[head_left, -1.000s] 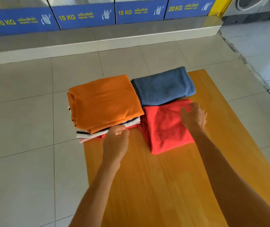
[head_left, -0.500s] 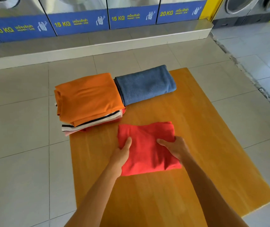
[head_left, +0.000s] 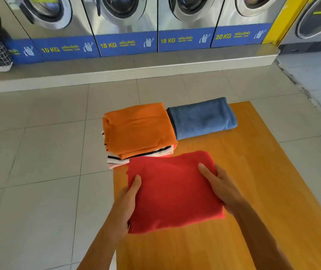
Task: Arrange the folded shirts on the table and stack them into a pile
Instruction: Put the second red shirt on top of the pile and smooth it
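a: where is there free room?

b: the bare wooden table (head_left: 262,172) at the right and lower right of the frame.

a: what blocks the way?

b: the orange-topped pile (head_left: 138,129) at centre, the blue shirt (head_left: 202,117) touching its right side, and the red shirt (head_left: 173,191) in front, overlapping the pile's near edge.

The scene is viewed from one head-worn camera, angled forward and down, close over the orange wooden table (head_left: 262,172), with steel washing machines (head_left: 120,14) beyond.
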A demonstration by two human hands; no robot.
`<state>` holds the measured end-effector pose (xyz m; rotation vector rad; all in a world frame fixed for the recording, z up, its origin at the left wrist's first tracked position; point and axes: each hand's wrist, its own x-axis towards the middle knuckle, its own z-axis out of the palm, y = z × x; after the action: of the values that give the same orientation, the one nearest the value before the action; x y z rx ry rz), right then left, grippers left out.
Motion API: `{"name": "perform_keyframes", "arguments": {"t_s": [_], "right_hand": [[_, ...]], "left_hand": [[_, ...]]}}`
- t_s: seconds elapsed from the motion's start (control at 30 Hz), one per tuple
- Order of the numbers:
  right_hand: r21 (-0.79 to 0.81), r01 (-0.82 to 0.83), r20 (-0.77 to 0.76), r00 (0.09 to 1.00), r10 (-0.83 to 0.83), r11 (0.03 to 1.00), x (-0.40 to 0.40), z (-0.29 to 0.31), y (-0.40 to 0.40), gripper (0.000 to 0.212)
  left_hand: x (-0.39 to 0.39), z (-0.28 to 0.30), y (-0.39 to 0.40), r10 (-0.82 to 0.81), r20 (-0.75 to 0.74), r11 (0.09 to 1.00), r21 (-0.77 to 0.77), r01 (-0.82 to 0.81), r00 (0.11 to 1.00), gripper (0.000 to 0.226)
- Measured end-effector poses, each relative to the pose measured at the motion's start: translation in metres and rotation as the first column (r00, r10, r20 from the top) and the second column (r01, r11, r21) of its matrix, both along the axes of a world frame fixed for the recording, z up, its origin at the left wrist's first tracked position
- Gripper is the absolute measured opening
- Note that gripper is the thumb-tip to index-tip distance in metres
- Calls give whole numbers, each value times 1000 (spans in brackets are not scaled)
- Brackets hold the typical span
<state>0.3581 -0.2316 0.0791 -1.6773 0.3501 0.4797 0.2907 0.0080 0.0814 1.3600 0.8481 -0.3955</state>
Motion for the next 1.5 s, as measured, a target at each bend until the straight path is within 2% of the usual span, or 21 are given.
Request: {"name": "perform_keyframes", "arguments": {"t_s": [0.13,0.2,0.37,0.47,0.53,0.6,0.8,0.87,1.0,1.1,1.17,1.2,1.23,1.3,1.33,1.37,1.43,1.5], "right_hand": [[-29,-41,135,990,44,999,71,47,52,43],[-48,-23,169,985,31,999,110,60,79,34],[-99,-6,210,977,27,995,192,56,138,38],[-256,-15,169,984,60,967,211,21,153,40],[-388,-35,109,991,84,921,208,-8,155,43],[-450,-33,86,993,80,892,204,-27,154,41],[-374,116,215,976,-35,920,224,-23,146,21],[-391,110,209,978,-29,914,224,-30,144,25],[-493,30,129,991,39,869,222,-43,141,40],[-559,87,181,983,19,824,228,-28,139,38],[-564,165,278,960,-2,809,229,-18,138,34],[-565,206,347,938,4,799,229,-12,140,31],[-566,242,427,904,29,788,230,-9,144,28],[-567,237,544,827,143,789,233,-11,155,25],[-605,175,549,798,249,776,233,-16,163,27],[-683,91,514,765,388,724,230,-24,171,30],[-833,-34,381,688,618,553,222,-44,185,38],[-866,-91,317,662,679,492,218,-48,189,44]], "left_hand": [[47,45,45,67,172,997,23,-72,983,54],[75,59,66,89,243,992,71,-109,966,42],[150,54,105,185,324,960,145,-241,928,48],[177,19,119,207,177,958,164,-236,962,59],[181,-10,121,214,54,969,112,-219,975,58],[179,-27,120,210,0,975,73,-209,978,57],[200,-29,136,193,94,971,127,-204,977,56],[204,-32,135,158,107,972,156,-173,982,55],[198,-46,127,85,36,974,207,-91,996,51],[198,-40,134,21,28,953,301,-28,999,48],[199,-29,139,-147,-15,867,480,136,989,47],[201,-23,140,-232,-46,775,595,214,972,49],[202,-17,139,-292,-63,652,717,246,954,54],[208,-6,128,-400,-34,401,892,209,916,62],[214,-6,119,-462,13,326,933,156,887,59],[220,-6,108,-523,68,284,954,98,850,55],[230,-12,83,-624,102,205,978,36,775,50],[235,-29,66,-672,51,140,988,59,739,56]]}}
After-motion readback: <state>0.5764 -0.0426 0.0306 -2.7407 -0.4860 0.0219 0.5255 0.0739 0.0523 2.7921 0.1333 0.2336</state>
